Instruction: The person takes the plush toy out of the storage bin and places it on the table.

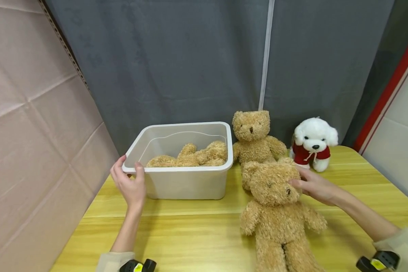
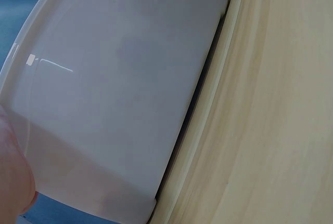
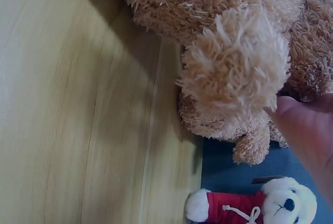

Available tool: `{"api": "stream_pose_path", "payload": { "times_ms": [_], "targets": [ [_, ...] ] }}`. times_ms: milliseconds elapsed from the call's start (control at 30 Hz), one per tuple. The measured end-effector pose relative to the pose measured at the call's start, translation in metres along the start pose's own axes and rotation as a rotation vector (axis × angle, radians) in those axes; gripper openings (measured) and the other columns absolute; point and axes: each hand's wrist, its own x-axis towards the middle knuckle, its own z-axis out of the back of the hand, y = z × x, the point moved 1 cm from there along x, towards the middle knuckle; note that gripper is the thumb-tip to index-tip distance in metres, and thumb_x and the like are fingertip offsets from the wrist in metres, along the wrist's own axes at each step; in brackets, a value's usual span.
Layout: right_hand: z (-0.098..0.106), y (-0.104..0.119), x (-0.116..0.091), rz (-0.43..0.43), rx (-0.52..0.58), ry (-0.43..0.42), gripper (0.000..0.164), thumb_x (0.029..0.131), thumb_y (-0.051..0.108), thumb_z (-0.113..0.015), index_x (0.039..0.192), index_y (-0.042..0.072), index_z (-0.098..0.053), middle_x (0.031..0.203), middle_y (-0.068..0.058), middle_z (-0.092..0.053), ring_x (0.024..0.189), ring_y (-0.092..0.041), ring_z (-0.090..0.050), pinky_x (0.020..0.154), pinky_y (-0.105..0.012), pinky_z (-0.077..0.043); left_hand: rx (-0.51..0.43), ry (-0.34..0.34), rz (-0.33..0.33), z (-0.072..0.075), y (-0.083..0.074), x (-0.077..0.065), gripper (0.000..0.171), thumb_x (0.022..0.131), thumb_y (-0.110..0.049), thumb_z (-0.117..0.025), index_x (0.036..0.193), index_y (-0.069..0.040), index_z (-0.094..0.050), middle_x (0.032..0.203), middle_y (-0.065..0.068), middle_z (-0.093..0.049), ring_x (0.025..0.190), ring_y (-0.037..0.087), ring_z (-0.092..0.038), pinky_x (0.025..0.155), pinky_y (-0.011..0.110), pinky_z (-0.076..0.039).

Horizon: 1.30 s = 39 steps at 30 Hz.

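Observation:
A light grey plastic bin [image 1: 187, 185] stands on the table, and my left hand [image 1: 130, 187] grips its front left rim corner. In the left wrist view the front wall of the bin [image 2: 119, 83] fills much of the picture, with part of the left hand [image 2: 14, 174] at its rim. Curly tan plush fur, at least one teddy bear [image 1: 190, 156], lies inside. My right hand [image 1: 317, 187] holds another tan teddy bear [image 1: 280, 223] by its head, the bear upright and facing me. The right wrist view shows the thumb against its fur [image 3: 234, 63].
A tan teddy bear [image 1: 253, 145] sits behind the held one, right of the bin. Farther right stands a white plush dog [image 1: 315, 141] in a red top. A grey curtain [image 1: 176, 68] hangs behind the wooden table [image 1: 190, 234]; a pale panel [image 1: 30, 143] borders the left.

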Motion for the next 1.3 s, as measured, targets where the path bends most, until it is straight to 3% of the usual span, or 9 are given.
{"api": "stream_pose_path", "payload": {
  "times_ms": [233,300,367,467,600,667,967,1100,1300],
  "targets": [
    [0.004,0.001,-0.003,-0.047,0.028,0.060,0.085,0.106,0.021,-0.043,0.152,-0.006,0.022,0.155,-0.039,0.023,0.139,-0.063,0.000,0.106,-0.075,-0.013,0.001,0.006,0.010,0.000,0.001,0.000,0.046,0.086,-0.008,-0.061,0.130,0.004,-0.057,0.125,0.019,-0.051,0.103,0.010,-0.046,0.080,0.024,-0.041],
    [0.005,0.003,-0.003,-0.055,0.024,0.050,0.086,0.105,0.023,-0.044,0.153,-0.004,0.022,0.156,-0.036,0.025,0.141,-0.060,0.001,0.111,-0.068,-0.020,0.001,0.006,0.012,0.001,0.001,0.000,0.046,0.086,-0.009,-0.061,0.130,0.004,-0.057,0.125,0.020,-0.051,0.102,0.009,-0.045,0.080,0.027,-0.041],
    [0.006,0.006,-0.002,-0.044,0.004,0.022,0.085,0.105,0.023,-0.044,0.154,-0.002,0.021,0.158,-0.034,0.023,0.143,-0.056,-0.005,0.111,-0.049,-0.033,0.003,0.005,0.011,0.001,0.001,-0.001,0.046,0.087,-0.009,-0.061,0.130,0.004,-0.057,0.125,0.019,-0.051,0.102,0.009,-0.045,0.080,0.028,-0.041],
    [0.007,0.012,0.002,0.015,-0.024,-0.038,0.073,0.105,0.021,-0.043,0.160,0.002,0.001,0.164,-0.028,0.005,0.140,-0.037,-0.031,0.093,-0.029,-0.045,0.004,0.004,0.010,0.001,0.000,-0.001,0.046,0.086,-0.009,-0.061,0.130,0.003,-0.057,0.125,0.019,-0.051,0.102,0.009,-0.045,0.080,0.027,-0.041],
    [0.008,0.021,0.007,0.106,-0.074,-0.083,0.053,0.106,0.016,-0.040,0.157,0.014,-0.027,0.161,-0.017,-0.017,0.126,-0.007,-0.043,0.088,-0.031,-0.046,0.005,0.006,0.013,0.001,0.000,-0.001,0.046,0.086,-0.009,-0.061,0.131,0.003,-0.057,0.125,0.019,-0.051,0.102,0.010,-0.046,0.081,0.026,-0.040],
    [0.010,0.025,0.008,0.124,-0.109,-0.096,0.049,0.107,0.017,-0.039,0.155,0.019,-0.034,0.159,-0.013,-0.024,0.128,-0.002,-0.041,0.091,-0.029,-0.045,0.005,0.007,0.014,0.001,-0.001,-0.001,0.046,0.086,-0.009,-0.061,0.131,0.003,-0.057,0.125,0.019,-0.051,0.103,0.011,-0.046,0.081,0.026,-0.040],
    [0.017,0.043,0.013,0.185,-0.205,-0.127,0.043,0.108,0.015,-0.038,0.151,0.014,-0.042,0.140,0.001,-0.054,0.127,-0.008,-0.050,0.094,-0.027,-0.045,0.004,0.005,0.018,0.001,-0.001,-0.001,0.046,0.086,-0.008,-0.061,0.131,0.003,-0.057,0.125,0.020,-0.051,0.102,0.011,-0.046,0.080,0.027,-0.041],
    [0.019,0.055,0.019,0.189,-0.216,-0.126,0.042,0.109,0.019,-0.037,0.150,0.014,-0.041,0.137,-0.005,-0.056,0.125,-0.011,-0.053,0.095,-0.024,-0.044,0.007,0.004,0.017,0.001,-0.001,-0.001,0.046,0.086,-0.008,-0.062,0.131,0.003,-0.057,0.125,0.019,-0.051,0.102,0.010,-0.046,0.081,0.026,-0.041],
    [0.018,0.080,0.036,0.293,-0.229,-0.125,0.040,0.108,0.015,-0.039,0.147,0.006,-0.043,0.133,-0.004,-0.059,0.117,-0.011,-0.060,0.096,-0.023,-0.048,0.010,0.005,0.019,0.001,-0.001,-0.001,0.046,0.086,-0.009,-0.061,0.131,0.003,-0.057,0.126,0.019,-0.051,0.101,0.009,-0.046,0.081,0.025,-0.040]
  ]
}}
